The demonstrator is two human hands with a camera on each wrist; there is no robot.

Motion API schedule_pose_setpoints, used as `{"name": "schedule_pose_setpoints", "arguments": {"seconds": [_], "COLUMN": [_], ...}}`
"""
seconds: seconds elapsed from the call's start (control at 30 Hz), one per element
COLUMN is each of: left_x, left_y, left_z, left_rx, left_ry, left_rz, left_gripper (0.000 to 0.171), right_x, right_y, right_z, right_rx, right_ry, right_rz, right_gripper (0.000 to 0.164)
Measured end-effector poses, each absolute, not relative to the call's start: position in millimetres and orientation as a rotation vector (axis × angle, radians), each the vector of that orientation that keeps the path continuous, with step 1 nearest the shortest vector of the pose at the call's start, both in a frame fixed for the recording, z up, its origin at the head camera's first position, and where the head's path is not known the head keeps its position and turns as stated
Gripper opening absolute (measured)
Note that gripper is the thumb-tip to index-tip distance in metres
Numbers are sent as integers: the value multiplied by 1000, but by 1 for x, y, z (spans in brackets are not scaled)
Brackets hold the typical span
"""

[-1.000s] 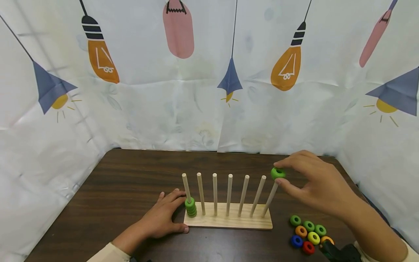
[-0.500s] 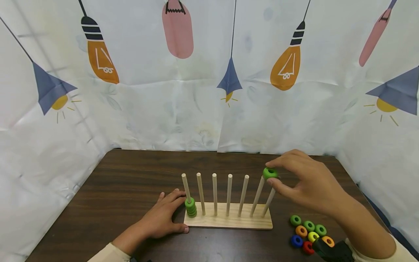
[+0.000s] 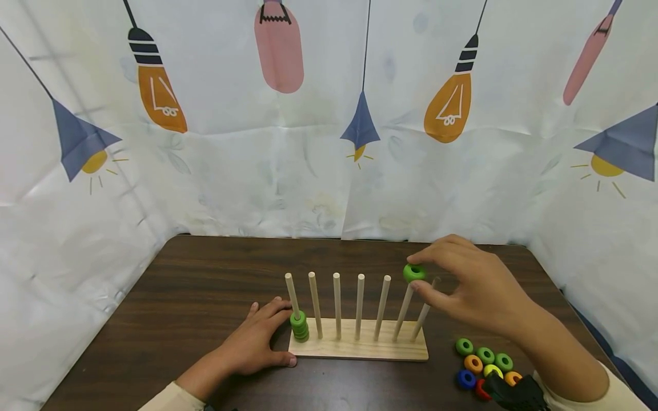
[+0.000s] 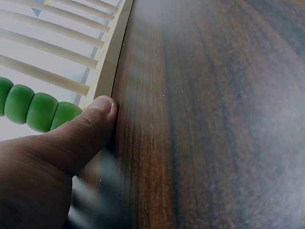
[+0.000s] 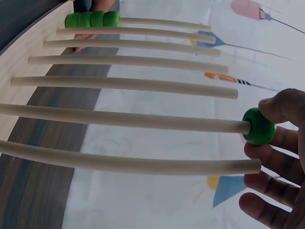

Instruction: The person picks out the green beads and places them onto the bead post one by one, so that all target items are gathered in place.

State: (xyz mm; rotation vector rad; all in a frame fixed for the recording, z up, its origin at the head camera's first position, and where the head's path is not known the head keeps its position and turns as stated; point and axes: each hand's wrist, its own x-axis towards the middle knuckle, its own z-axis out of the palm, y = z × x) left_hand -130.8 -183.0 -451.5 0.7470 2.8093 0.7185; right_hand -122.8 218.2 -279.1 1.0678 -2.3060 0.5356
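A wooden peg stand (image 3: 360, 345) with several upright pegs stands on the table. My left hand (image 3: 257, 339) holds the left end of its base, thumb at the front corner and fingers at the back. Several green beads are stacked on the leftmost peg, and they show beside my thumb (image 4: 88, 126) in the left wrist view. My right hand (image 3: 470, 285) pinches another green bead (image 5: 259, 126) between thumb and fingers. That bead meets the tip of the second peg from the right (image 5: 143, 119); how far it has gone on, I cannot tell.
Loose green, orange, yellow, blue and red beads lie right of the stand, among them a blue bead (image 3: 466, 379) and a green bead (image 3: 504, 362). A black strap (image 3: 516, 394) partly covers some. A printed white curtain (image 3: 319, 182) hangs behind the dark wooden table (image 3: 226, 274).
My right hand has carried the green bead leftward, from above the rightmost peg to the tip of the second peg from the right. My left hand has stayed put.
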Motion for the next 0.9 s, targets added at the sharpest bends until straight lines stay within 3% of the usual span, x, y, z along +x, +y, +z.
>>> {"name": "schedule_pose_setpoints", "arguments": {"seconds": [0.9], "left_x": [-131], "left_y": [-184], "left_z": [-454], "left_rx": [752], "left_ry": [2808], "left_rz": [723], "left_gripper": [91], "right_x": [-126], "right_y": [196], "right_z": [-281], "right_rx": [1123], "right_ry": [-2318], "right_rz": [593], "right_gripper": [30]}}
